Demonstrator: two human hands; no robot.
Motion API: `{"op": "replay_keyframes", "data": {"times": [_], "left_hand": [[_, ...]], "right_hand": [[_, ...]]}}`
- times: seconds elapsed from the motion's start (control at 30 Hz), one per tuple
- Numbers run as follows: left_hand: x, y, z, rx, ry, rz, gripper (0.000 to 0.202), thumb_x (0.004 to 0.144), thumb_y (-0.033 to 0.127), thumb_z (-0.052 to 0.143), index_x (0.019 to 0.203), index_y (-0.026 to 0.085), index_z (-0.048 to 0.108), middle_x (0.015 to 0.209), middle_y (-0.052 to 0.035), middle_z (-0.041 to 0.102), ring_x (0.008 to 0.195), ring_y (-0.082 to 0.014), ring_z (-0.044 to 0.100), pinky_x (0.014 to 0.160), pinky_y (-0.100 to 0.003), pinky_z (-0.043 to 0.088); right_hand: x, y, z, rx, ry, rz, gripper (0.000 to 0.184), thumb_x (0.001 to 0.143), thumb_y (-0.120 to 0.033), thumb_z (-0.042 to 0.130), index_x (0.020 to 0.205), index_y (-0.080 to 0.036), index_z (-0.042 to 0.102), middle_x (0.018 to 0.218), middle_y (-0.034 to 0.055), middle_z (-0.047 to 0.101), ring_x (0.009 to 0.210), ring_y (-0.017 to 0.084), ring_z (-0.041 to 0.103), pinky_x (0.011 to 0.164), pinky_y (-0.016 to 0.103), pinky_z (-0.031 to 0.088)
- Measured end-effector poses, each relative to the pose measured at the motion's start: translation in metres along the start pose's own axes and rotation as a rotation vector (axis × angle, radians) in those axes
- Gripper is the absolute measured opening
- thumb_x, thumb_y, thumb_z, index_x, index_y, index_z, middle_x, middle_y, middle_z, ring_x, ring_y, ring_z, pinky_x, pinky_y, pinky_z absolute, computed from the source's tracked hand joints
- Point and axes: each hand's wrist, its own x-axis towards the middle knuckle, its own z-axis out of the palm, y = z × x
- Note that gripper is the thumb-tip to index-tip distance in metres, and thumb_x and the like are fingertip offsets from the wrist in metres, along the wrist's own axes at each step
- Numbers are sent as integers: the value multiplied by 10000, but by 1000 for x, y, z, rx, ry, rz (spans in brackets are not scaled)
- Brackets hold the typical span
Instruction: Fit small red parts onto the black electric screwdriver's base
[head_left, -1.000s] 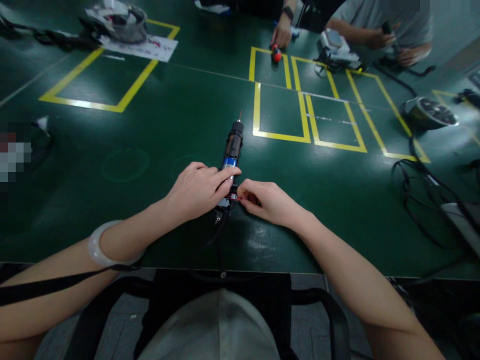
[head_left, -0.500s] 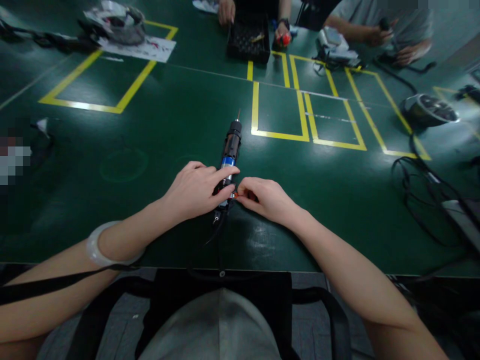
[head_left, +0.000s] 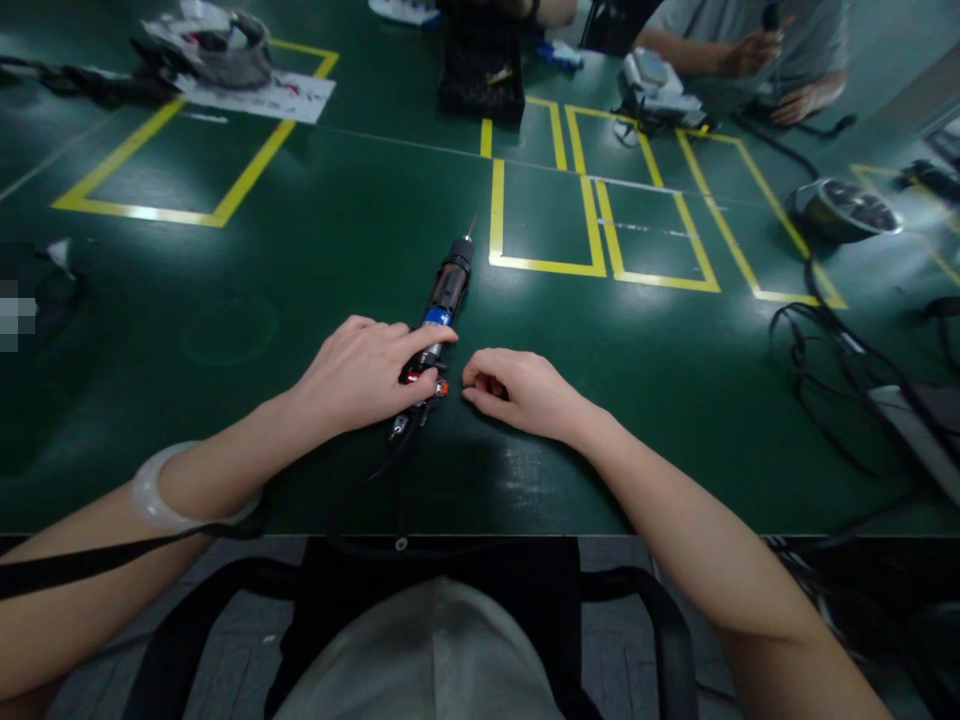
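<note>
A black electric screwdriver [head_left: 448,285] with a blue band lies slantwise on the green table, its thin bit pointing away from me. My left hand [head_left: 360,370] is closed round its rear half from the left, thumb and index finger reaching across it. By the thumb, a small orange-red part [head_left: 442,388] sits at the screwdriver's side; its kind is too small to make out. My right hand [head_left: 521,395] rests just to the right, apart from the tool. Its fingers are curled, thumb close to the index finger, with nothing visible between them.
Yellow tape [head_left: 547,268] marks rectangles on the table. A black bin [head_left: 481,95] stands at the far side, near a small white device [head_left: 652,75]. Two people sit opposite. On the right are a round metal dish [head_left: 847,210] and loose black cables [head_left: 825,400].
My right hand has come away from the orange-red part. My left hand and the screwdriver have shifted left. Across the table, the hand with the red object has left its place.
</note>
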Motion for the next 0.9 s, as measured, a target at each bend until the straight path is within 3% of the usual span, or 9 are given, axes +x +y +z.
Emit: {"op": "replay_keyframes", "data": {"times": [0.13, 0.3, 0.47, 0.6, 0.8, 0.9], "left_hand": [[1, -16, -1, -12, -5, -5, 526, 930, 475, 412, 1415, 328, 552, 979, -58, 730, 923, -287, 680, 876, -397, 435], [3, -47, -6, -5, -30, -126, 564, 921, 501, 455, 1454, 332, 535, 1196, -63, 715, 941, -308, 682, 829, -390, 464], [8, -97, -7, -6, -78, -221, 571, 975, 419, 415, 1537, 318, 418, 1407, -51, 601, 1062, -298, 635, 895, -412, 461], [13, -144, -2, -24, -69, -377, 559, 991, 387, 399, 1549, 346, 390, 1435, 5, 553, 1063, -271, 588, 891, -387, 439], [15, -197, 4, -99, 58, -529, 525, 1027, 530, 301, 1535, 420, 381, 1415, 135, 506, 990, -199, 494, 830, -316, 341], [18, -217, 8, -105, 61, -584, 545, 1016, 575, 283, 1531, 424, 376, 1430, 159, 485, 1002, -188, 470, 818, -311, 314]], "right_hand": [[0, 4, -3, -5, 5, 12, 38, 924, -194, 572, 889, -183, 581, 834, 2, 601, 755, 130, 525, 675, 239, 344], [-1, 7, -4, -16, 10, -7, 55, 931, -196, 560, 891, -174, 589, 828, 3, 597, 746, 124, 525, 669, 239, 343], [-2, 8, -3, -23, 2, -13, 69, 940, -199, 547, 901, -171, 596, 853, 11, 609, 754, 125, 529, 672, 241, 349], [-2, 8, -4, -25, 4, -3, 73, 942, -192, 545, 896, -172, 598, 863, 16, 615, 759, 126, 531, 674, 241, 351], [-2, 9, -4, -21, 15, -2, 74, 940, -189, 547, 903, -169, 608, 874, 20, 621, 763, 126, 539, 672, 240, 354], [-2, 10, -4, -23, 21, 4, 80, 942, -196, 547, 909, -170, 615, 873, 20, 623, 763, 128, 540, 668, 240, 353]]}}
